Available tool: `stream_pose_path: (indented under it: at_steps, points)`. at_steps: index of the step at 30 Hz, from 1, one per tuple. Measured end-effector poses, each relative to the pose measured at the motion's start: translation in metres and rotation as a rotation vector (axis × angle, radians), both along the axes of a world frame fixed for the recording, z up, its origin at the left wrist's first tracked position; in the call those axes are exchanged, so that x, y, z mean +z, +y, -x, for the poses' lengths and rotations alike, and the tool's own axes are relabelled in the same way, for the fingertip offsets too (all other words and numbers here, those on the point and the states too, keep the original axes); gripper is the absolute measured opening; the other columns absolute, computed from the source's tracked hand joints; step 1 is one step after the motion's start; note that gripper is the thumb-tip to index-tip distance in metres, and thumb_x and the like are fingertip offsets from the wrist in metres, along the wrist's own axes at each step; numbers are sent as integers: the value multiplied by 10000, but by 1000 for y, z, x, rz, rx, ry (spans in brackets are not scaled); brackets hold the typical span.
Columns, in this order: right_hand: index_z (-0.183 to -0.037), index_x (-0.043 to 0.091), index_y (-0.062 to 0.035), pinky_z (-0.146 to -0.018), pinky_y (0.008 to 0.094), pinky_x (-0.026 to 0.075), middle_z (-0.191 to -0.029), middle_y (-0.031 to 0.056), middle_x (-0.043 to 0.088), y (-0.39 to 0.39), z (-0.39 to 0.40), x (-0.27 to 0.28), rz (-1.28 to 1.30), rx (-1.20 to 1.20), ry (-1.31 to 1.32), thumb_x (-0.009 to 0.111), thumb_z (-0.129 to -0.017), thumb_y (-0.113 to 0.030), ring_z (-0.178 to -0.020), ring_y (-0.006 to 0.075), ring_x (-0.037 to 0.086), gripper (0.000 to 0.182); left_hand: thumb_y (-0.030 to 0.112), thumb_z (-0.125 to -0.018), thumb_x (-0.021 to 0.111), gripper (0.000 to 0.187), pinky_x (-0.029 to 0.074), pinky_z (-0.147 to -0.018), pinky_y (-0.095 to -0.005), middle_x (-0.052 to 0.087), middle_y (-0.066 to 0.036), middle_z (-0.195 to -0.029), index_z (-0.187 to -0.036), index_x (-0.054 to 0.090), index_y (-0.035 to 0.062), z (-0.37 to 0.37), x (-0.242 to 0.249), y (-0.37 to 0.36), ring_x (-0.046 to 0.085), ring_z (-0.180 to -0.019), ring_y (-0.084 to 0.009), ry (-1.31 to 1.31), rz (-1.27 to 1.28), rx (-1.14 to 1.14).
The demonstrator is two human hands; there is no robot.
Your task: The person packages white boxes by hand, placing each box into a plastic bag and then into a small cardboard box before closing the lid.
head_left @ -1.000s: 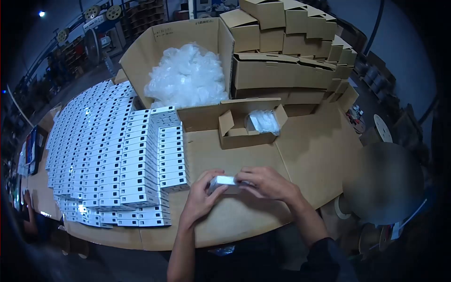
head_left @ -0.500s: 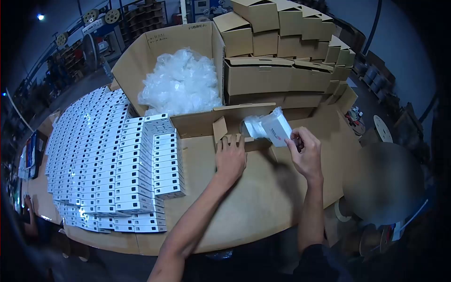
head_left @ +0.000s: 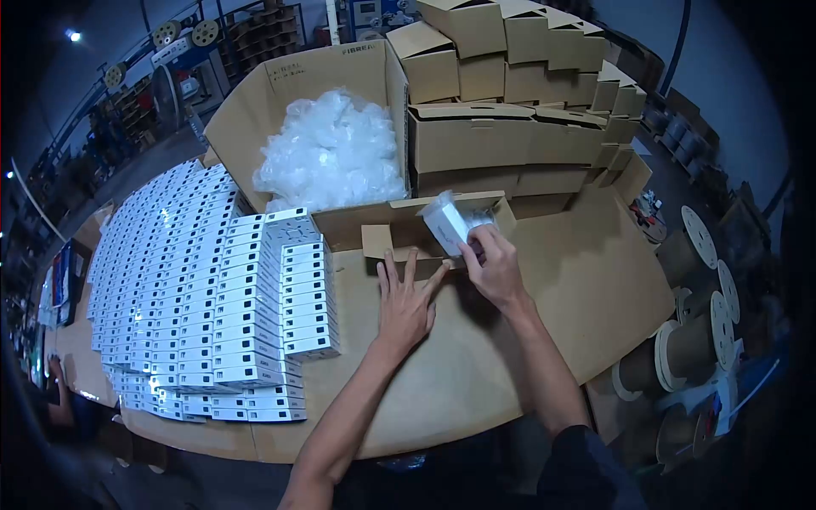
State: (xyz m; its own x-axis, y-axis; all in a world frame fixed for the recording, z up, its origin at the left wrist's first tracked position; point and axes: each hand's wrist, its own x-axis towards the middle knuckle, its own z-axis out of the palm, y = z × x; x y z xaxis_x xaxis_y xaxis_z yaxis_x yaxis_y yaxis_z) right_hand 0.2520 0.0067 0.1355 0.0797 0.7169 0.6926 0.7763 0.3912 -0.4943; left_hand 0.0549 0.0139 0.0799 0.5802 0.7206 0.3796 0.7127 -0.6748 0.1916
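Note:
My right hand (head_left: 495, 265) pinches a white box (head_left: 445, 226) wrapped in clear plastic, holding it tilted over an open cardboard carton (head_left: 408, 246). More clear plastic shows beside the fingers. My left hand (head_left: 405, 306) is open, its fingers spread against the near edge of that carton. One carton flap (head_left: 376, 241) stands out at the left. The inside of the carton is mostly hidden.
Stacked white boxes (head_left: 246, 314) fill the table's left side. Behind stands a large carton (head_left: 246, 102) heaped with clear plastic bags (head_left: 331, 153). Brown cartons (head_left: 472, 140) are piled at the back right. Spools (head_left: 701, 340) sit beyond the table's right edge.
My right hand has moved left with the white box, bringing it over the carton. My left hand's fingers have spread and shifted slightly down along the carton's edge.

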Motion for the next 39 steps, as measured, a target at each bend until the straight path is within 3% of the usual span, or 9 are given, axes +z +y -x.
stream_pose_path:
  at_steps: [7,18,21,24,25,28,29,34,39]
  points:
    - [-1016,631,8,-708,535,545,-918,244,678,35,-5,-27,147,-128,-139,753,-873,-116,-795,460,677,226,218,-829,756,814,143,-1173,-769,219,-240,-1655,-1563,437,371,2,-8,1,108,-1501,-610,28,7,15]
    - [-952,760,-2,-764,502,575,-946,243,693,51,13,-39,408,-350,-276,783,-849,-149,-863,430,702,181,200,-827,745,818,107,-1161,-792,254,-231,-1646,-1565,437,370,0,-16,3,95,-1516,-592,6,-32,19]
    - [-972,774,-22,-813,546,585,-1081,264,670,47,3,-39,404,-268,-229,686,-918,-211,-900,460,707,215,192,-829,738,823,80,-1175,-779,268,-229,-1642,-1573,426,359,2,-16,2,86,-1534,-561,-26,-56,9]
    - [-962,801,-46,-881,571,558,-1065,266,664,40,-5,-35,418,-229,-175,647,-944,-215,-961,459,692,230,190,-829,735,817,72,-1187,-764,288,-222,-1637,-1572,429,335,1,-12,-2,79,-1553,-520,-35,-48,12]
    - [-1150,768,-83,-947,580,526,-1140,283,664,38,-7,-28,521,-223,-162,631,-956,-228,-1053,474,668,278,183,-831,731,803,75,-1190,-759,306,-217,-1631,-1567,436,310,2,-8,-4,72,-1567,-483,-18,-40,13]
    - [-1353,655,-126,-978,574,513,-1231,284,661,47,-10,-24,384,-209,-172,616,-962,-253,-1120,485,646,413,146,-823,733,757,127,-1200,-725,333,-222,-1605,-1533,482,216,7,-1,-7,171,-1552,-474,-126,-93,-41]
    - [-1479,507,-75,-977,544,502,-1166,324,679,51,-13,-19,419,-176,-162,615,-965,-221,-1100,509,637,545,129,-824,732,723,159,-1200,-706,338,-230,-1596,-1505,497,182,10,1,-6,200,-1538,-479,-201,-95,-1]
    - [-1548,420,-117,-1017,561,485,-1156,340,679,61,2,8,578,-222,-179,602,-978,-240,-1137,531,618,611,64,-836,722,544,312,-1186,-596,353,-270,-1559,-1350,545,32,18,8,8,308,-1473,-494,-564,51,105]
    - [-1556,413,-125,-1031,556,478,-1231,326,664,60,2,6,607,-189,-147,599,-977,-243,-1179,518,611,620,37,-837,715,523,381,-1164,-524,414,-270,-1522,-1328,540,-7,18,3,19,405,-1429,-448,-523,74,31]
